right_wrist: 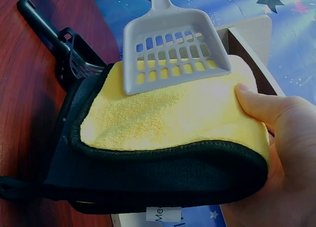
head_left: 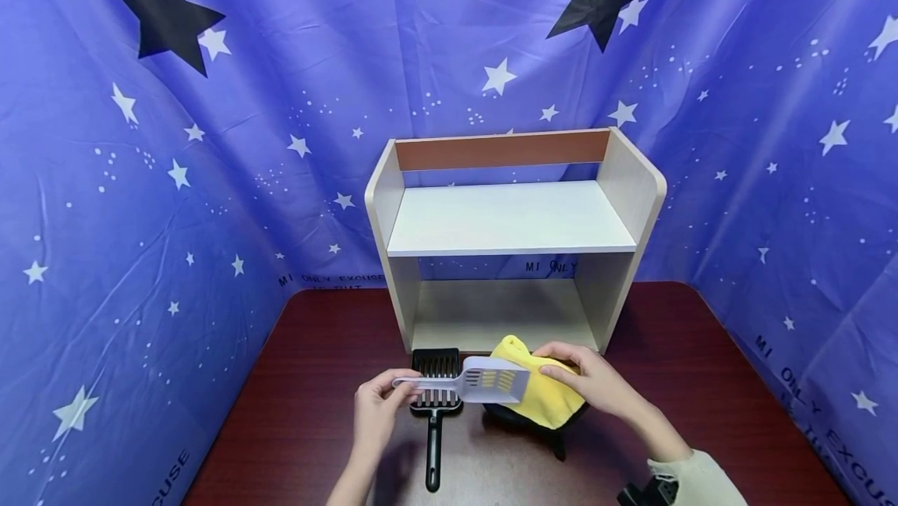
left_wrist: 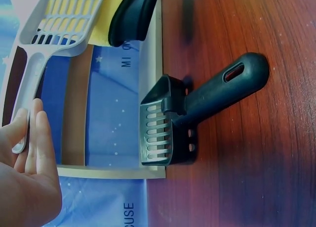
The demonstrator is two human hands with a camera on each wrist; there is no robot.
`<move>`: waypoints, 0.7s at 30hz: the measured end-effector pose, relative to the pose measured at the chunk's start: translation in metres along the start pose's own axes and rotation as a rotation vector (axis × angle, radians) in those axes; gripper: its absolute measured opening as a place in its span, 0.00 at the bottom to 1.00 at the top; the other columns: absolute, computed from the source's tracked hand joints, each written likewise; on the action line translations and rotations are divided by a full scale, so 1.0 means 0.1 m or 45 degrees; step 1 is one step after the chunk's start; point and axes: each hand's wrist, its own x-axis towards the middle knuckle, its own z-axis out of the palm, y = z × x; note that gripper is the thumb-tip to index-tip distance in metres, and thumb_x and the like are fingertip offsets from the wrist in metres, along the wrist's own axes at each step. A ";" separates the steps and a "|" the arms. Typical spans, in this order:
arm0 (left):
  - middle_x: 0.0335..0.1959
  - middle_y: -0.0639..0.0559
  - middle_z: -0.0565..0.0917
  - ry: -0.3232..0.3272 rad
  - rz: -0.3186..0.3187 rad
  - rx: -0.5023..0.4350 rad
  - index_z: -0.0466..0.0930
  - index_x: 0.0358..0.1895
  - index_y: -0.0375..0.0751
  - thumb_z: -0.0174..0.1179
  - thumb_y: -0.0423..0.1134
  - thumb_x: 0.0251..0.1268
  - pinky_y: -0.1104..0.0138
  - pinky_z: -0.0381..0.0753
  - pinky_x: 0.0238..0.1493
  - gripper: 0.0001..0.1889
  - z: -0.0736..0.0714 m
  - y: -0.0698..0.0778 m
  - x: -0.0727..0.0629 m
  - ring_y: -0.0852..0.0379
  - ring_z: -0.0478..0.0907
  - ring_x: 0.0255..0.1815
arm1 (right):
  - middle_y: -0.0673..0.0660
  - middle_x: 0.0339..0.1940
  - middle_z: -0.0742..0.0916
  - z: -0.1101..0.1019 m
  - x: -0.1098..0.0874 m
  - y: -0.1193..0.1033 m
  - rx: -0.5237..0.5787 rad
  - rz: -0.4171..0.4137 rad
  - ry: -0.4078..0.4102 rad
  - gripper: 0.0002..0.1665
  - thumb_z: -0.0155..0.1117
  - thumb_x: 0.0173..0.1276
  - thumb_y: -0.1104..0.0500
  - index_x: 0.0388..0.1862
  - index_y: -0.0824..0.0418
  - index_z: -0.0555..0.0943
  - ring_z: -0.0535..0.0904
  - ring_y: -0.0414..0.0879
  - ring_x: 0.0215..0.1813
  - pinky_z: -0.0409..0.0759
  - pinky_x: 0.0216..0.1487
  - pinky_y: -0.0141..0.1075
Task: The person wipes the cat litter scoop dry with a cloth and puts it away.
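My left hand (head_left: 379, 405) pinches the handle of a grey slotted litter scoop (head_left: 494, 380), held level above the table. The scoop's blade overlaps a folded yellow towel with dark edging (head_left: 547, 393), and in the right wrist view the blade (right_wrist: 173, 49) lies against the yellow side. My right hand (head_left: 589, 373) grips that towel at its right side, thumb on the yellow face. On the table below my left hand sits a black slotted litter scoop (head_left: 434, 444), its handle pointing toward me; the left wrist view shows its slotted blade (left_wrist: 158, 133).
A pale two-tier shelf (head_left: 512, 217) stands at the back of the dark red wooden table (head_left: 302, 412), just behind the black scoop and towel. Blue star-printed curtains (head_left: 140, 256) hang around the table's back and sides.
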 end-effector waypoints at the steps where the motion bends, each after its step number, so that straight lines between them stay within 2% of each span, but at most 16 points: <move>1: 0.34 0.27 0.86 0.005 0.001 -0.001 0.83 0.40 0.20 0.61 0.22 0.62 0.73 0.86 0.33 0.06 -0.01 0.00 0.00 0.69 0.85 0.27 | 0.58 0.42 0.88 0.00 0.00 0.00 0.002 -0.001 0.000 0.09 0.58 0.75 0.60 0.50 0.58 0.82 0.81 0.33 0.35 0.82 0.32 0.32; 6: 0.35 0.24 0.85 0.004 -0.017 -0.030 0.82 0.41 0.18 0.59 0.20 0.63 0.71 0.87 0.34 0.07 -0.03 0.00 0.02 0.68 0.86 0.28 | 0.58 0.42 0.88 -0.02 -0.02 0.00 -0.009 -0.022 0.011 0.09 0.58 0.75 0.61 0.49 0.58 0.82 0.80 0.32 0.35 0.82 0.32 0.31; 11: 0.37 0.24 0.85 -0.035 -0.030 -0.025 0.83 0.42 0.19 0.60 0.21 0.63 0.73 0.87 0.34 0.07 -0.04 0.01 0.01 0.68 0.85 0.28 | 0.56 0.40 0.88 -0.01 -0.02 0.00 -0.053 -0.024 0.081 0.09 0.59 0.74 0.61 0.48 0.58 0.83 0.80 0.31 0.34 0.81 0.31 0.31; 16: 0.35 0.24 0.85 -0.086 -0.006 -0.037 0.83 0.40 0.18 0.62 0.21 0.61 0.74 0.86 0.32 0.07 -0.02 0.01 -0.01 0.68 0.84 0.26 | 0.53 0.40 0.89 0.00 0.00 -0.01 -0.091 0.003 0.145 0.08 0.61 0.73 0.60 0.47 0.55 0.84 0.79 0.32 0.34 0.80 0.32 0.30; 21: 0.34 0.25 0.85 -0.148 0.030 -0.054 0.83 0.39 0.19 0.63 0.22 0.61 0.74 0.86 0.31 0.07 0.02 0.00 -0.03 0.68 0.85 0.26 | 0.53 0.40 0.89 0.02 0.04 -0.05 -0.081 0.006 0.144 0.08 0.62 0.73 0.59 0.47 0.55 0.84 0.79 0.32 0.35 0.80 0.32 0.30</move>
